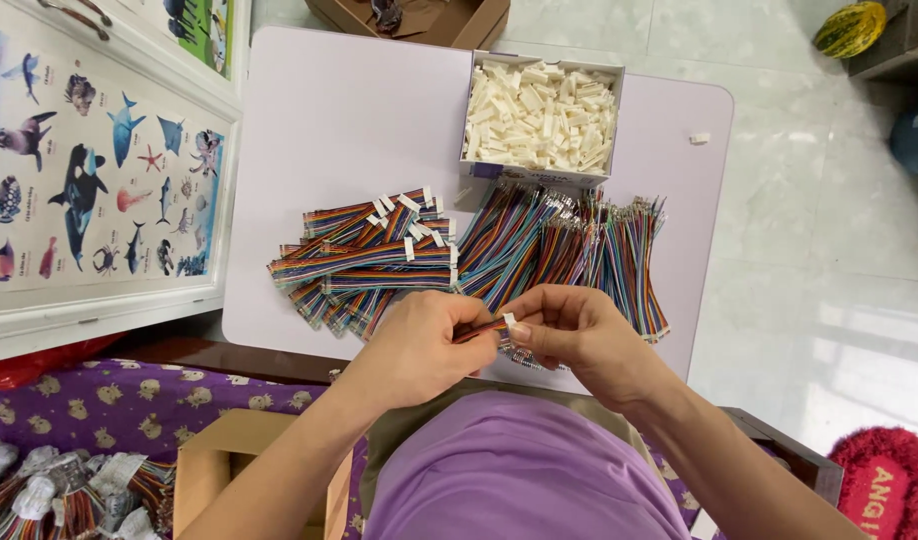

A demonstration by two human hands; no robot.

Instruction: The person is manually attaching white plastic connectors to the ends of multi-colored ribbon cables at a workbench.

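A short strip of rainbow ribbon cable point(482, 329) sits between the two hands, just above the near edge of the small pale table point(329, 120). The left hand point(419, 345) pinches the strip from the side, fingers closed on it so it lies level and cannot twist. The right hand point(569, 335) meets its free end, thumb and forefinger closed on a small white connector point(510, 319) right at the wire tips; whether the connector is already seated on the wires is too small to tell. Holding both so near the body and close under the eyes likely helps with lining up such fine parts.

Just beyond the hands lie two heaps. On the left, a pile of cables with white ends point(364, 255), stacked roughly side by side. On the right, a fan of bare-ended cables point(569, 245), their loose tips pointing away, within easy reach of the right hand. Behind them stands an open box of white connectors point(541, 115), touching the far end of the bare cables. One stray connector point(699, 138) lies alone near the table's right edge. A sea-animal poster point(89, 170) lies to the left.
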